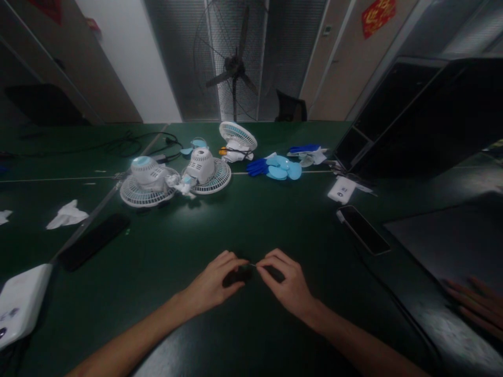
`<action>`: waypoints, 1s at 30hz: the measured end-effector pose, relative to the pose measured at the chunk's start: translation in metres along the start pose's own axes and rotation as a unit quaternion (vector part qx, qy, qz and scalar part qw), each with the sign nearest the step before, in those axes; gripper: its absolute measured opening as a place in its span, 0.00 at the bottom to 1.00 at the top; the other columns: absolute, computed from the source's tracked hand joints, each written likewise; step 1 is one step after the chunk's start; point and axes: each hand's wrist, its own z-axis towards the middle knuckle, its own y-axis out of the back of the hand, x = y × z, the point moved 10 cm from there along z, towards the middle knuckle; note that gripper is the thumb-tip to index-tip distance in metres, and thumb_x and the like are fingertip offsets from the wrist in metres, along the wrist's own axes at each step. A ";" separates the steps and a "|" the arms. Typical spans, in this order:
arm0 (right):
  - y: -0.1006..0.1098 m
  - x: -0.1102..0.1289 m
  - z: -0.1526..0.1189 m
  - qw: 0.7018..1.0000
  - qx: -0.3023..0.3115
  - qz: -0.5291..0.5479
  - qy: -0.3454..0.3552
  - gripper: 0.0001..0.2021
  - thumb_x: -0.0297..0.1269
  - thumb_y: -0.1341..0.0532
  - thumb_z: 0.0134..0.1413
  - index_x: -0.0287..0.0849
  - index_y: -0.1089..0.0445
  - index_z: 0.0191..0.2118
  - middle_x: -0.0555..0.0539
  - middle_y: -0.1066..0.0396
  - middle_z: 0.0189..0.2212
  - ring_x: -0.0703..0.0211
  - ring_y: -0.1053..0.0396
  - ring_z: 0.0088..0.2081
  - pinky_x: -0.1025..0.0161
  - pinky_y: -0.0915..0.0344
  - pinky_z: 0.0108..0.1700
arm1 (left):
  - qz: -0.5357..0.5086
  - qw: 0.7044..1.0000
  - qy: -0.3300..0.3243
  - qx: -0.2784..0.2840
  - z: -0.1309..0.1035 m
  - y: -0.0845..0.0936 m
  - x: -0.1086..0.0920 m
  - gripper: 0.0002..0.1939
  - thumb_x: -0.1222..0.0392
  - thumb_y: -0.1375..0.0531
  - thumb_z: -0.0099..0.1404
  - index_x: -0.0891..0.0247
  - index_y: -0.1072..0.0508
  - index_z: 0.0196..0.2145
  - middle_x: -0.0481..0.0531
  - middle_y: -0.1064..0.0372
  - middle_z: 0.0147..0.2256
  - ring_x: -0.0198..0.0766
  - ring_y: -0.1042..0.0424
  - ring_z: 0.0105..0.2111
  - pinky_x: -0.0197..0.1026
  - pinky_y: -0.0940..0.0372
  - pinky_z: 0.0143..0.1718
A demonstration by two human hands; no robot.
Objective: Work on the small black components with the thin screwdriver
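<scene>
Over the green table, my right hand [288, 283] is closed in a pinch, thumb against forefinger. Its fingertips grip a thin pale sliver [252, 264], too small to name. Just left of it, my left hand [216, 280] has its forefinger stretched toward the sliver's other end. The left thumb is apart from that forefinger, with a dark patch between them that could be shadow. Whether the left forefinger touches the sliver I cannot tell. Both hands are close together near the table's front.
White-and-blue small fans [208, 173] lie beyond my hands, beside blue gloves and light-blue fan blades [283, 167]. At right are a phone [363, 229], a white box [341, 189], a monitor [424, 115] and another person's hand [477, 303]. A black case [94, 241] and white device [23, 303] lie left.
</scene>
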 end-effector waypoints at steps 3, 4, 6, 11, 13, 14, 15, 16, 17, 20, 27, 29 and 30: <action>0.006 -0.001 0.001 1.000 -0.019 0.016 -0.011 0.05 0.32 0.37 0.68 0.46 0.22 0.41 0.46 0.25 0.38 0.54 0.24 0.40 0.59 0.28 0.43 | 0.060 0.997 -0.039 0.005 0.000 0.002 -0.011 0.15 0.60 0.41 0.76 0.57 0.24 0.58 0.57 0.29 0.46 0.45 0.30 0.47 0.47 0.31 0.49; 0.007 -0.001 0.002 0.999 -0.021 0.020 -0.014 0.05 0.32 0.37 0.67 0.46 0.22 0.41 0.46 0.25 0.38 0.54 0.24 0.40 0.59 0.28 0.43 | 0.080 0.996 -0.046 0.004 0.000 0.004 -0.010 0.16 0.59 0.42 0.77 0.57 0.24 0.58 0.58 0.29 0.47 0.46 0.30 0.48 0.48 0.31 0.49; 0.007 -0.001 0.002 0.999 -0.018 0.028 -0.019 0.05 0.32 0.37 0.67 0.46 0.22 0.42 0.47 0.25 0.38 0.54 0.25 0.40 0.59 0.28 0.43 | 0.124 0.991 -0.057 -0.002 0.000 0.014 -0.002 0.17 0.57 0.42 0.77 0.57 0.24 0.60 0.59 0.29 0.50 0.48 0.29 0.50 0.51 0.32 0.53; 0.005 -0.005 0.002 0.999 -0.009 0.039 -0.026 0.05 0.33 0.36 0.67 0.46 0.21 0.42 0.47 0.25 0.38 0.55 0.25 0.39 0.59 0.27 0.41 | 0.199 0.977 -0.008 -0.077 0.000 0.081 0.058 0.18 0.53 0.45 0.78 0.58 0.23 0.58 0.60 0.30 0.57 0.50 0.30 0.56 0.54 0.34 0.59; 0.005 -0.007 0.002 0.999 -0.010 0.041 -0.027 0.05 0.33 0.36 0.67 0.46 0.21 0.42 0.47 0.25 0.38 0.55 0.25 0.39 0.59 0.27 0.41 | 0.217 0.970 0.031 -0.108 -0.006 0.113 0.088 0.20 0.50 0.46 0.78 0.60 0.22 0.57 0.60 0.28 0.55 0.51 0.29 0.54 0.55 0.33 0.58; 0.005 -0.008 0.001 0.999 -0.009 0.043 -0.027 0.05 0.34 0.36 0.68 0.46 0.21 0.42 0.47 0.25 0.38 0.55 0.25 0.39 0.59 0.27 0.41 | 0.227 0.965 0.047 -0.122 -0.011 0.127 0.100 0.21 0.48 0.46 0.78 0.60 0.22 0.56 0.61 0.27 0.54 0.51 0.29 0.54 0.55 0.32 0.57; 0.004 -0.009 0.001 0.999 -0.008 0.045 -0.028 0.05 0.34 0.36 0.68 0.46 0.21 0.42 0.47 0.25 0.39 0.55 0.25 0.39 0.59 0.27 0.41 | 0.234 0.961 0.061 -0.132 -0.017 0.140 0.111 0.22 0.47 0.46 0.78 0.60 0.22 0.56 0.61 0.27 0.54 0.52 0.29 0.54 0.55 0.32 0.57; 0.004 -0.009 0.001 0.998 -0.005 0.047 -0.028 0.05 0.34 0.36 0.68 0.46 0.21 0.42 0.47 0.25 0.39 0.55 0.25 0.39 0.59 0.27 0.41 | 0.241 0.958 0.074 -0.139 -0.023 0.150 0.120 0.23 0.45 0.46 0.77 0.61 0.22 0.56 0.62 0.27 0.55 0.53 0.29 0.54 0.55 0.32 0.57; 0.004 -0.009 0.001 0.998 -0.002 0.049 -0.031 0.05 0.34 0.36 0.68 0.46 0.22 0.42 0.47 0.25 0.39 0.55 0.25 0.39 0.59 0.27 0.41 | 0.246 0.955 0.086 -0.142 -0.029 0.159 0.128 0.24 0.43 0.46 0.76 0.61 0.22 0.56 0.62 0.28 0.55 0.54 0.30 0.55 0.55 0.32 0.57; 0.004 -0.008 0.001 0.998 0.004 0.055 -0.038 0.05 0.33 0.37 0.68 0.46 0.22 0.42 0.47 0.26 0.39 0.55 0.25 0.40 0.59 0.27 0.41 | 0.250 0.951 0.115 -0.142 -0.044 0.174 0.147 0.27 0.40 0.46 0.75 0.61 0.22 0.57 0.62 0.29 0.57 0.55 0.30 0.57 0.55 0.34 0.60; 0.003 -0.006 0.001 0.998 0.010 0.054 -0.041 0.05 0.34 0.37 0.68 0.46 0.22 0.42 0.46 0.25 0.39 0.55 0.25 0.39 0.59 0.27 0.41 | 0.239 0.939 0.137 -0.204 -0.057 0.194 0.175 0.29 0.38 0.51 0.76 0.62 0.20 0.50 0.63 0.27 0.52 0.53 0.28 0.52 0.54 0.33 0.57; 0.004 -0.004 0.001 0.998 0.005 0.051 -0.035 0.05 0.34 0.37 0.68 0.46 0.22 0.42 0.47 0.25 0.39 0.55 0.25 0.39 0.59 0.27 0.41 | 0.234 0.936 0.148 -0.220 -0.059 0.197 0.179 0.31 0.35 0.51 0.75 0.61 0.19 0.48 0.62 0.26 0.51 0.53 0.26 0.51 0.53 0.32 0.55; 0.004 -0.004 0.001 0.998 0.004 0.050 -0.033 0.05 0.33 0.37 0.68 0.46 0.22 0.42 0.47 0.25 0.39 0.55 0.25 0.40 0.59 0.27 0.41 | 0.228 0.935 0.154 -0.224 -0.059 0.198 0.179 0.31 0.35 0.51 0.75 0.62 0.19 0.48 0.62 0.25 0.50 0.53 0.26 0.50 0.52 0.31 0.55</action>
